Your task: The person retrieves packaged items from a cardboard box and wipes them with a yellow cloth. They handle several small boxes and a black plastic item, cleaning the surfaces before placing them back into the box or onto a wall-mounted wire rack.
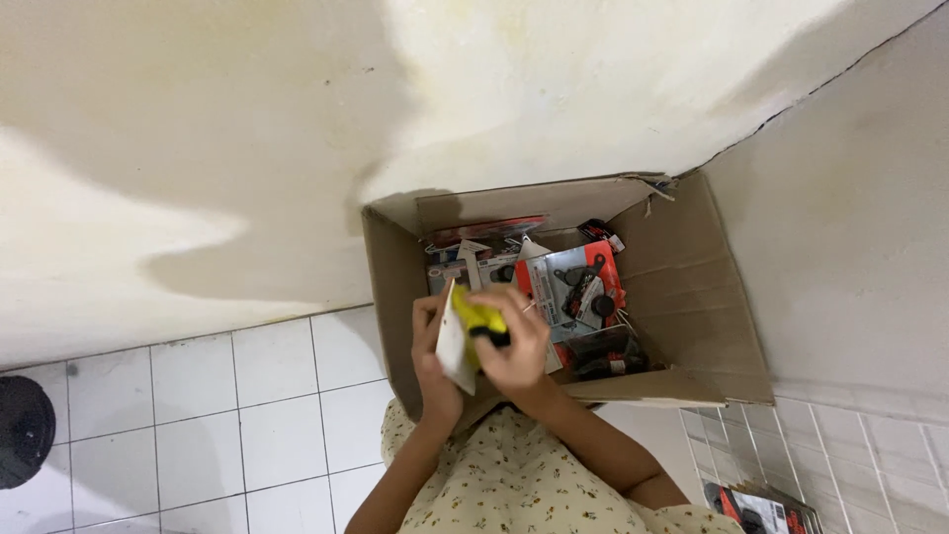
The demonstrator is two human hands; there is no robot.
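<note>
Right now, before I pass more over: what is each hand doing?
Left hand: closed on the white packet.
Right hand: closed on its yellow and black part.

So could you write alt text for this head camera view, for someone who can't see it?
Seen from above, a person's left hand and right hand hold a yellow and white packet over an open cardboard box. The box holds red carded packages and sits on a white tiled floor in a wall corner.
</note>
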